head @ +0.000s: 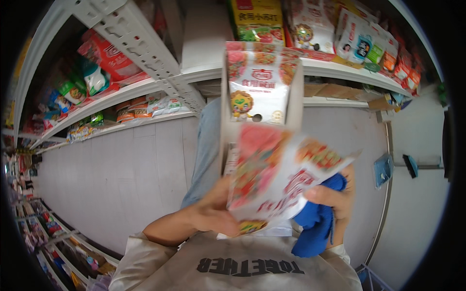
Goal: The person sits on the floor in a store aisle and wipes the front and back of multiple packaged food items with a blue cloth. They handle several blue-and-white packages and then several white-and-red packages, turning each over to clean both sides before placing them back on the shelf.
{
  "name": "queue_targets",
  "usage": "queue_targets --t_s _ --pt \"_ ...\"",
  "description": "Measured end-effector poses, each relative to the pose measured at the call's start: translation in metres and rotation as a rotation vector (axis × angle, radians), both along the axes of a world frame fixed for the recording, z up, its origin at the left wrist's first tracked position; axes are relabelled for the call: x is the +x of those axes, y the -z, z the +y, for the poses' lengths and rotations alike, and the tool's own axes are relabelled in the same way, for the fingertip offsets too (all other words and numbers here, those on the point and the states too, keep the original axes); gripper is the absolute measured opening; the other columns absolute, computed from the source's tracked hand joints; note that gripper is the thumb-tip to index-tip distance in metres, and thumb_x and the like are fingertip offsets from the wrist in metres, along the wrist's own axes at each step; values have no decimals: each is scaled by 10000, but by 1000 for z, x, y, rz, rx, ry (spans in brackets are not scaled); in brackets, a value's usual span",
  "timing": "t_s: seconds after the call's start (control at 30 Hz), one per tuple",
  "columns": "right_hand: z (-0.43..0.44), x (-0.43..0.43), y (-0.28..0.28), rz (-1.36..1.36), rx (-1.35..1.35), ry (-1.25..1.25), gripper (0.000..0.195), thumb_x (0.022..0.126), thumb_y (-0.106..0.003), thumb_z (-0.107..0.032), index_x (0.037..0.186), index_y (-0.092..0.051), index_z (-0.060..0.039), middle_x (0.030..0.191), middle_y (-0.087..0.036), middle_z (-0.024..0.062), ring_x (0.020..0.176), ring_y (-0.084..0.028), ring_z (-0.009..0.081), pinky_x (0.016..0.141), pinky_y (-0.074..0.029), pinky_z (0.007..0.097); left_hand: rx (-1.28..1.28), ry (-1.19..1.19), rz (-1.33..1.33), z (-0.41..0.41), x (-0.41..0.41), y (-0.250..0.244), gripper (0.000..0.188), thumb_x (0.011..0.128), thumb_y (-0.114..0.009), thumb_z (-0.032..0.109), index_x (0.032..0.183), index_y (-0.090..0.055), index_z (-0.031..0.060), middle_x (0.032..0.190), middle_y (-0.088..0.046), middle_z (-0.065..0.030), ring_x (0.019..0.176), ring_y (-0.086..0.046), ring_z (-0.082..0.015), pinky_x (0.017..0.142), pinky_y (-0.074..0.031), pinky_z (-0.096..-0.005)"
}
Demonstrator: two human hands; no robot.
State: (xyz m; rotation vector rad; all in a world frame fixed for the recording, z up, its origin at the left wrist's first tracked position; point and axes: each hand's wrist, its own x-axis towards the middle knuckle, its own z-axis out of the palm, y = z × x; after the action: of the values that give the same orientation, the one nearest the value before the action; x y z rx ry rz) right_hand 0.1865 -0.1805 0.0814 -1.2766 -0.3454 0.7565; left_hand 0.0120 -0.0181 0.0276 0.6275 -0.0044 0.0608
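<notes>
In front of my chest I hold a printed plastic food packet (276, 185), tilted and blurred by motion. The thumb of my left hand (218, 218) presses on its lower left corner. My right hand (336, 203) grips the packet's right edge and also has a bunched blue cloth (316, 232) in it, against the packet. Beyond it, a long narrow open box (297, 98) stretches toward the shelf. A similar packet with a cartoon lion (260, 87) lies at its far end. My hands and the held packet hide part of the box's near end.
A white metal shelf (335, 71) ahead carries several bagged goods. To the left, a perforated upright (134, 40) divides it from more stocked shelving (94, 98). My jeans-clad leg (205, 152) is beside the box. A blue dustpan (383, 171) and a brush (410, 166) are at the right.
</notes>
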Motion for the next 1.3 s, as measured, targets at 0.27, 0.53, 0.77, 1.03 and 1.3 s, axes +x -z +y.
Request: queue_targets --t_s 0.27,0.53,0.77,1.03,1.3 --pt "-17 23 23 -28 -367 101 276 738 -877 -82 953 -738 23 851 -712 44 713 -617 106 709 -507 253 15 161 373 -7 34 15 458 988 -728 270 1355 -550 62 996 -614 15 868 -552 -57 750 -474 -231" --pt "-6 17 -7 -879 -460 502 198 950 -722 -136 1076 -691 15 1020 -703 121 936 -617 165 919 -466 284 -353 121 479 -12 47 24 533 1067 -523 530 1314 -559 58 1169 -683 -75 1036 -682 -137 857 -580 -299" --pt "33 -20 -4 -1476 -327 -650 450 763 -739 -189 1193 -723 -57 1308 -657 152 1041 -616 339 918 -482 456 -325 -34 379 -16 46 29 755 1045 -408 673 1456 -497 46 1325 -618 -77 1157 -618 -137 969 -538 -312" --pt "49 7 19 -1338 -447 -201 403 782 -759 -31 1181 -701 -35 1267 -678 160 1153 -625 355 1010 -479 446 -310 53 245 -20 47 44 698 1068 -336 657 1272 -584 38 1077 -665 -42 942 -626 -78 824 -538 -264" --pt "21 50 23 -1226 -563 248 226 944 -641 38 1166 -680 28 1165 -715 118 1052 -665 208 978 -490 326 -162 29 318 -18 41 29 619 1094 -372 596 1109 -637 37 960 -657 -26 824 -592 -66 736 -517 -248"
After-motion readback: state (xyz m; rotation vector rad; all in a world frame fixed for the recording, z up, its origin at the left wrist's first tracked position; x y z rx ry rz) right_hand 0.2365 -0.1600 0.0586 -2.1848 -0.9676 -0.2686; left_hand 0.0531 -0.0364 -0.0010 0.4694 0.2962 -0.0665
